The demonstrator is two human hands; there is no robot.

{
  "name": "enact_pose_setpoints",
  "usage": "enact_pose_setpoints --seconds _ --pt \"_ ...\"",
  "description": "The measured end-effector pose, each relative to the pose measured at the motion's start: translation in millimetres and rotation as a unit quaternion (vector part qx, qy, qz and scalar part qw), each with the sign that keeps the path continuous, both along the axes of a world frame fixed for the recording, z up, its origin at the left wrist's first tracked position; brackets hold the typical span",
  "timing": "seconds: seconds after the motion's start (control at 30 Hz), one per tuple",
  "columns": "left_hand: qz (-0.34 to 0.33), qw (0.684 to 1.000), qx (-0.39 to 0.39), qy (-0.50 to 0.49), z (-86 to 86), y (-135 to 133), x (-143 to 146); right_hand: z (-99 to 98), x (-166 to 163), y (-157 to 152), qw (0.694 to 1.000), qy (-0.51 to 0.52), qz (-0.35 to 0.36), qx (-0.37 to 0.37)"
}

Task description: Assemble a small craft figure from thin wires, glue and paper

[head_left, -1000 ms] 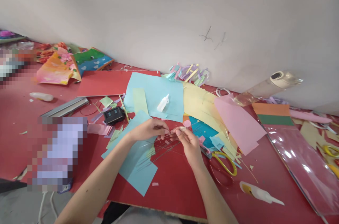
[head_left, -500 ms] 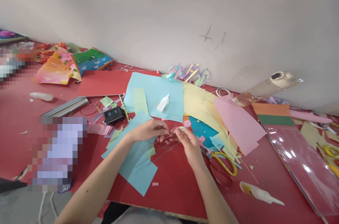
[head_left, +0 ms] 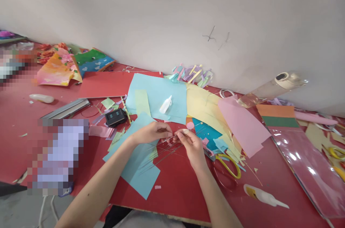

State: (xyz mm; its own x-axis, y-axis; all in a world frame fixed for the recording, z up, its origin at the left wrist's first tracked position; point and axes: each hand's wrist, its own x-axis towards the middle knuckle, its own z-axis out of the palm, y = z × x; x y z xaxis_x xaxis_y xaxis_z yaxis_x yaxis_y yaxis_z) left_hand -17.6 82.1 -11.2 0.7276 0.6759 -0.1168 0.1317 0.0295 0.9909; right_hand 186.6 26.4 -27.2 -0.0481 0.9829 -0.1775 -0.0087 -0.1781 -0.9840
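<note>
My left hand (head_left: 152,131) and my right hand (head_left: 190,144) meet over the red table (head_left: 178,188), fingertips almost touching. Both pinch thin clear strips or wires (head_left: 161,152) that fan out towards me over a light blue sheet (head_left: 140,163). A small pale piece sits at my right fingertips; what it is I cannot make out. A small pink paper disc (head_left: 190,125) lies just beyond the hands.
Sheets of blue (head_left: 159,95), yellow (head_left: 201,107) and pink paper (head_left: 241,123) lie behind the hands, with a small glue bottle (head_left: 165,105). Yellow-handled scissors (head_left: 229,166) and another glue bottle (head_left: 265,196) lie right. A black box (head_left: 115,117), a cellophane roll (head_left: 272,89) and a wall (head_left: 172,16) stand behind.
Almost nothing has moved. My right fingers have shifted slightly at the pinch point; both hands stay in place.
</note>
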Motion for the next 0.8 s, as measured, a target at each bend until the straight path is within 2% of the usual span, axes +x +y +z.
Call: enact_pose_setpoints --seconds 0.8 --pt "0.023 0.999 -0.033 -0.007 -3.9 2.0 -2.2 0.3 -1.0 -1.2 0.999 -0.029 -0.015 0.031"
